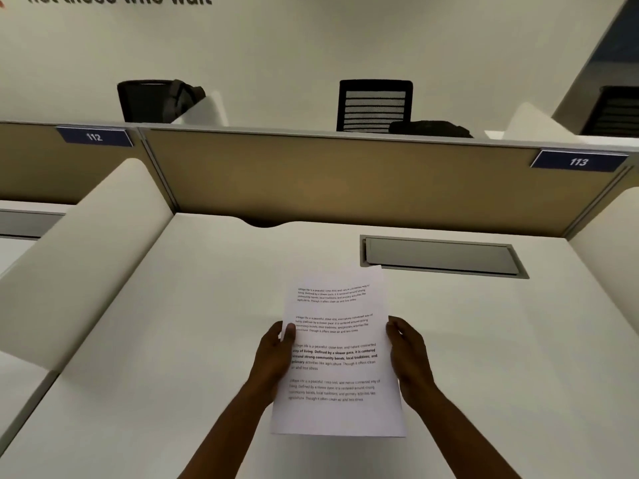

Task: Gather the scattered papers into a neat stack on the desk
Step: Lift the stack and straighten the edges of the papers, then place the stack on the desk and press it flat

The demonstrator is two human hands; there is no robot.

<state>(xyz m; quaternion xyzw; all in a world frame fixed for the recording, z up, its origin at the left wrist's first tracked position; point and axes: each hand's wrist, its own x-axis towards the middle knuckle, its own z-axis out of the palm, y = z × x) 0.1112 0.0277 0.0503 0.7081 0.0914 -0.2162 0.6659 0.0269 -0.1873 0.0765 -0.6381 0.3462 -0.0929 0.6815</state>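
The papers (337, 361) were held in both hands above the white bench (173, 323), near its middle and just in front of a closed grey cable hatch (441, 255) set into the surface. The top sheet was white, upright in portrait and tilted slightly, its upper right corner close to the hatch edge. It carried 4 short blocks of black print with blank gaps between them; the 3rd block was partly in bold. The wording was mostly too small to read. Whether more than 1 sheet lay behind the top one could not be told.

The left hand (276, 357) gripped the left edge around mid-height, thumb pressed on the printed face and fingers curled behind. The right hand (409, 357) closed on the right edge at about the same height, fingers wrapped behind the sheet.

Beyond the bench stood a tan partition (328, 181) with blue number plates reading 112 (94, 136) and 113 (578, 162). Past it, a black office chair (375, 105) faced the white wall
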